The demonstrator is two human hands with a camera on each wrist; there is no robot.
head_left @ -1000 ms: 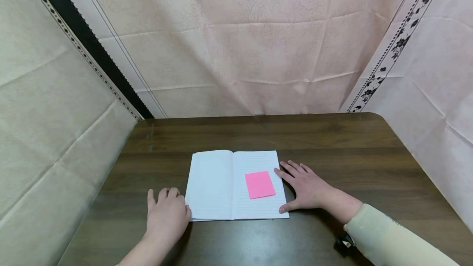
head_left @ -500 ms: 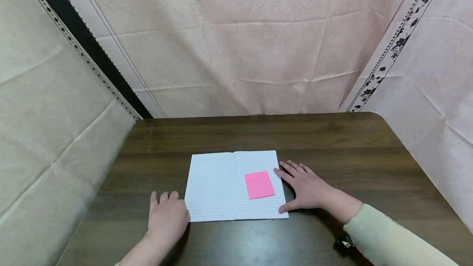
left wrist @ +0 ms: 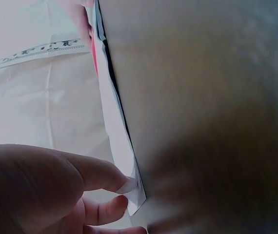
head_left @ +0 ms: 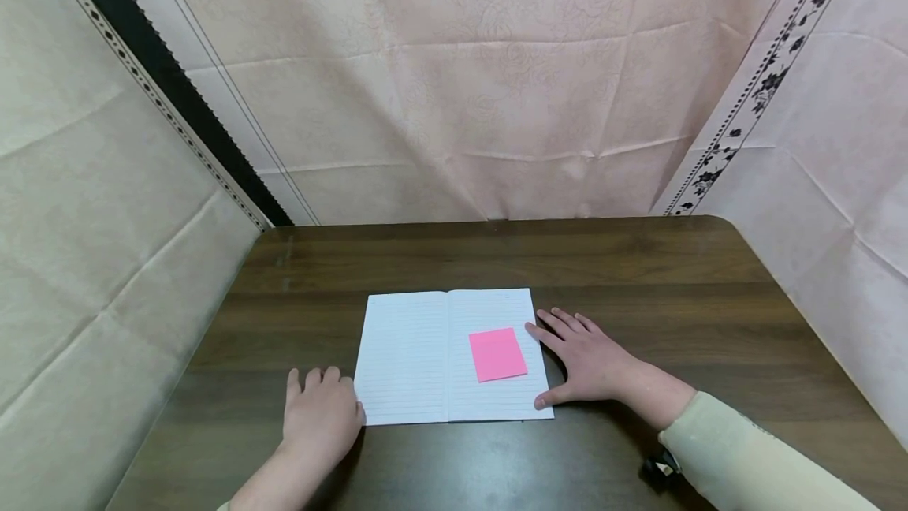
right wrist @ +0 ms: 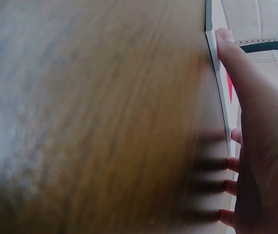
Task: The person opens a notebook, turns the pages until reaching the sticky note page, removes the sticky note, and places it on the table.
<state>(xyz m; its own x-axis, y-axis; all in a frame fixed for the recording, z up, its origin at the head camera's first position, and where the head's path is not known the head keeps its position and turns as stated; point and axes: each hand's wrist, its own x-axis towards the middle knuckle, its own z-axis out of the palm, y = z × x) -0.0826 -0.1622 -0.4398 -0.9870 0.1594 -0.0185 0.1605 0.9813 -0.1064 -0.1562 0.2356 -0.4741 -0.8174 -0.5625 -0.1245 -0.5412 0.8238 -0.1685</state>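
Note:
An open notebook [head_left: 407, 361] with lined white pages lies on the wooden table. On its right page is a square pink sticky note [head_left: 498, 355]. My left hand [head_left: 322, 414] is at the lower left corner, fingers bent; in the left wrist view the thumb [left wrist: 107, 175] presses on the page corner, with the index fingertip close below it at the edge. My right hand [head_left: 592, 361] lies spread along the right edge, thumb and index fingertip on the page margin. Its other fingertips are beside the notebook, near the table in the right wrist view.
The brown wooden table [head_left: 496, 259] has rounded far corners. Pale patterned cloth [head_left: 489, 85] hangs behind it and along both sides. A small black device [head_left: 661, 470] is at the right sleeve [head_left: 745, 448].
The left page, bowed and plain-looking a second ago, now lies flatter and shows its lines. My left hand has shifted slightly at the corner. My right hand has stayed in place.

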